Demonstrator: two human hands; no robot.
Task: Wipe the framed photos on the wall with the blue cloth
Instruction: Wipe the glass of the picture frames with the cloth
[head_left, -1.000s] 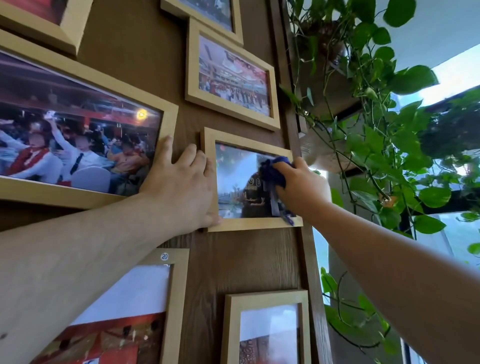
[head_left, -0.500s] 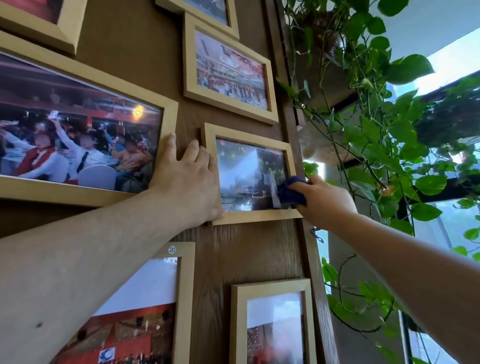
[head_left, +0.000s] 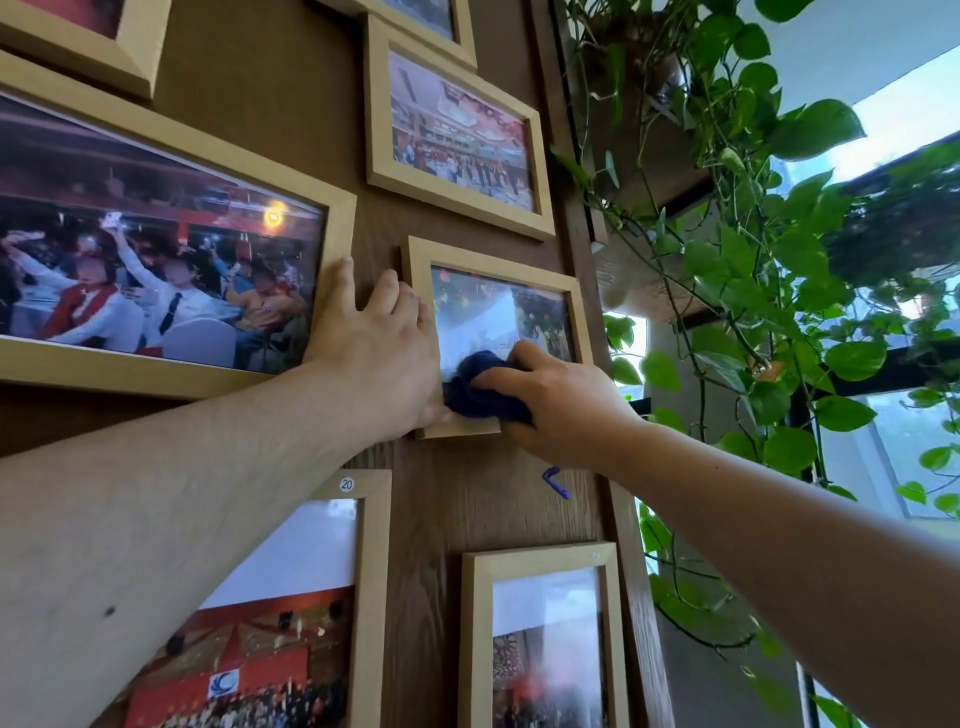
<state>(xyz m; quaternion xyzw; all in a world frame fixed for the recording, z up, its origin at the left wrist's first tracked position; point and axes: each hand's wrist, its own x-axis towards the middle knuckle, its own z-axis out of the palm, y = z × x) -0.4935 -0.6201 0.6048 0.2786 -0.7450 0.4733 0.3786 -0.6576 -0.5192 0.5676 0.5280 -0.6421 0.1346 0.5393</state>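
Note:
A small light-wood framed photo (head_left: 498, 270) hangs at the middle of the brown wood wall. My right hand (head_left: 561, 400) is closed on a bunched dark blue cloth (head_left: 478, 389) and presses it against the lower left of this photo's glass. My left hand (head_left: 379, 353) lies flat with fingers spread on the wall and on the frame's left edge. A thin blue strand (head_left: 556, 482) of the cloth hangs below my right wrist.
Other framed photos surround it: a large one (head_left: 332, 218) at left, one above (head_left: 457, 135), two below (head_left: 371, 597) (head_left: 540, 558). A leafy trailing plant (head_left: 779, 270) hangs close on the right, by a window (head_left: 909, 119).
My right hand swept the cloth from the frame's right edge leftward to the lower left of the glass, beside my left hand. The left hand kept its place on the frame.

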